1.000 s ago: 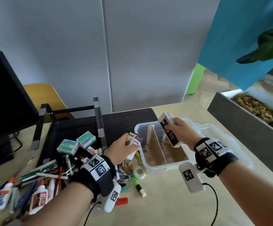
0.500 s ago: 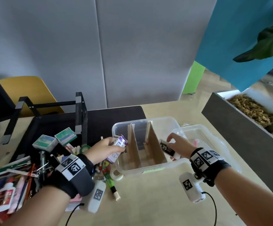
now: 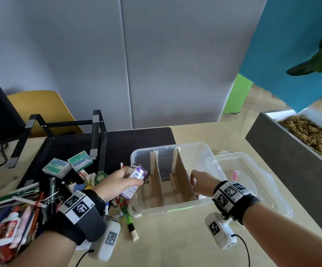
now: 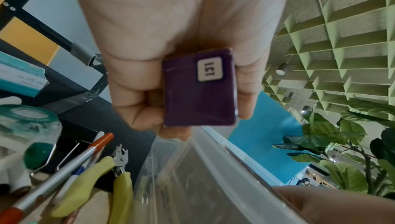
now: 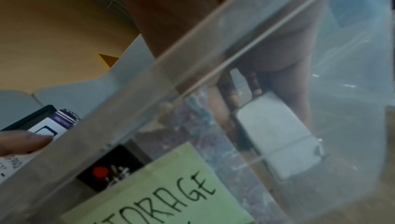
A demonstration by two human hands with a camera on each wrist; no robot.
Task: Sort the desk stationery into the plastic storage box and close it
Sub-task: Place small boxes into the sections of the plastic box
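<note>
Purple-and-white carton [image 3: 134, 181] is sitting in the left hand [image 3: 115, 185], thumb and fingers wrapped round it, just at the left wall of the clear storage box [image 3: 175, 207]. Its long axis is tilting, purple top end up and toward the box, lower end down toward the person; the left wrist view is showing a purple end face [image 4: 199, 88] with a white label.

Right hand [image 3: 202, 183] is reaching down into the rightmost compartment, beside the right one of 2 cardboard dividers [image 3: 183, 182]. Seen through the wall, its fingers [image 5: 222, 102] are curling onto a white box [image 5: 278, 134] low in that compartment.

Lid [image 3: 252, 182] is lying to the right of the box, touching it. Pens, glue and staple boxes are lying in a heap [image 3: 40, 193] to the left.
</note>
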